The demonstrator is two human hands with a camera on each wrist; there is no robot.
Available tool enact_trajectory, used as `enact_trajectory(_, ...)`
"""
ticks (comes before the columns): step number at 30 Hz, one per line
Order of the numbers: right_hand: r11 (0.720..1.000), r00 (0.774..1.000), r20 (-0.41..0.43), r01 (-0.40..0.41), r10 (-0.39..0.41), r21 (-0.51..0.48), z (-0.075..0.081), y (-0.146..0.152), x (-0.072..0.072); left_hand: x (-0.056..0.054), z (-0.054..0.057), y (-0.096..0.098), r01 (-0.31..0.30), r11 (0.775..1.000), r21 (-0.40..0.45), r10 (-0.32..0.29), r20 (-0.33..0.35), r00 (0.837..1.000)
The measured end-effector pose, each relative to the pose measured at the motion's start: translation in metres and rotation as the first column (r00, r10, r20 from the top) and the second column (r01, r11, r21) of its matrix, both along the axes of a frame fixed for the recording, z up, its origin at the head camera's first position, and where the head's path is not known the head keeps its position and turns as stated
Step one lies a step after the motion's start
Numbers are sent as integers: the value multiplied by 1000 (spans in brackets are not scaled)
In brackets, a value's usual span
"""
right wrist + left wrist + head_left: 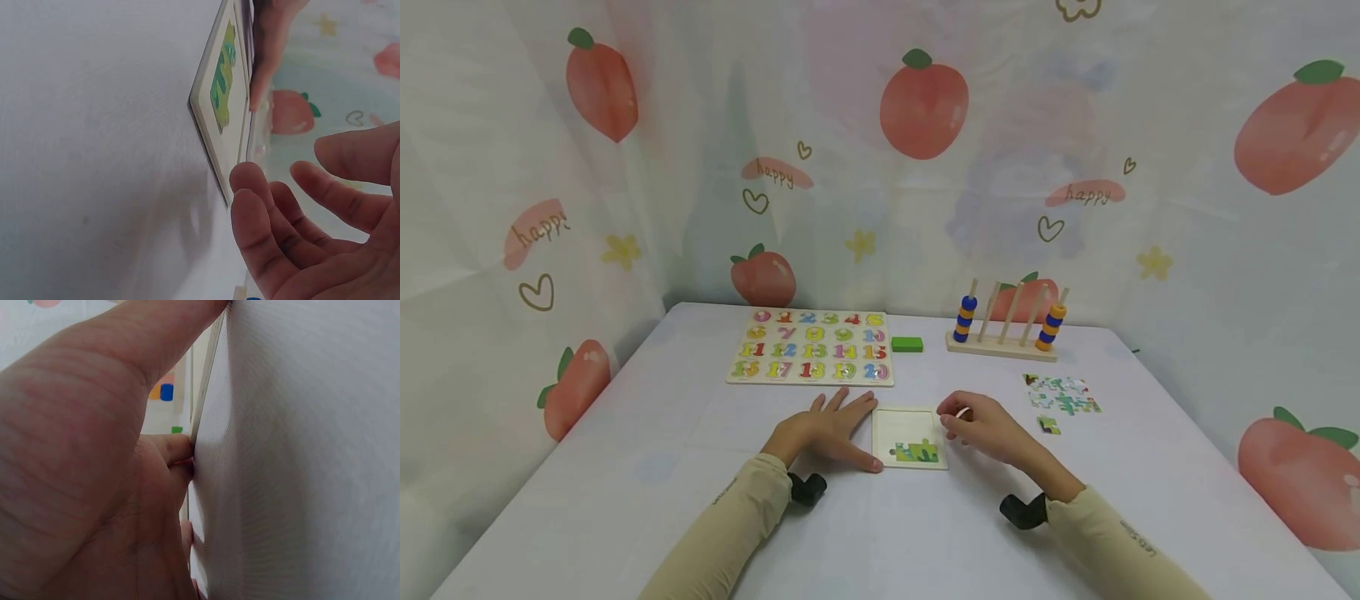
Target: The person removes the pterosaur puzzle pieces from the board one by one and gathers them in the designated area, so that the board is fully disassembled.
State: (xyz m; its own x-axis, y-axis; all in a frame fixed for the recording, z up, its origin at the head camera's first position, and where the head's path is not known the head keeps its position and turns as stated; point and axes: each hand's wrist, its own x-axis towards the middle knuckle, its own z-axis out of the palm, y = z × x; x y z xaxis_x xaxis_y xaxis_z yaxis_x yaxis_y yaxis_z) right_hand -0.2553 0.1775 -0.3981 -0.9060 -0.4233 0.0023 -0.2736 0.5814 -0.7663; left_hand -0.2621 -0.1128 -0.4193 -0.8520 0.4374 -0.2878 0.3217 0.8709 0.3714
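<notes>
A small square puzzle tray [904, 427] lies on the table with joined green jigsaw pieces [919, 452] along its lower right. My left hand [826, 433] is spread at the tray's left side, its thumb and a fingertip against the edge. In the left wrist view the thumb [169, 331] reaches the tray's rim. By the tray's right edge, my right hand [988, 427] hovers with loosely bent fingers. Nothing shows between its fingertips and thumb in the right wrist view, where the hand [325, 231] is apart from the tray [232, 140].
Loose jigsaw pieces [1063, 395] lie to the right, with a single piece [1048, 425] nearer me. Behind are a number board [810, 360], a green block [907, 344] and a wooden peg stand [1002, 347] with blue and orange rings. Patterned cloth [850, 200] hangs around the table.
</notes>
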Motion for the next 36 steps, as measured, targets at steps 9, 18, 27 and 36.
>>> enact_trajectory(9,994,994,-10,-111,111,18,-1,-14,4,0,1,1,-5,1000,1,5,6,1000)
enact_trajectory(18,979,982,-88,-155,167,129,-4,-23,4,0,0,1,-14,1000,7,14,8,1000)
enact_trajectory(27,950,960,-138,-209,245,231,-1,-25,6,-1,-1,1,-12,1000,-3,12,10,1000)
enact_trajectory(36,934,942,-169,-241,291,266,-4,-30,8,-2,0,1,-13,1000,-8,13,17,1000)
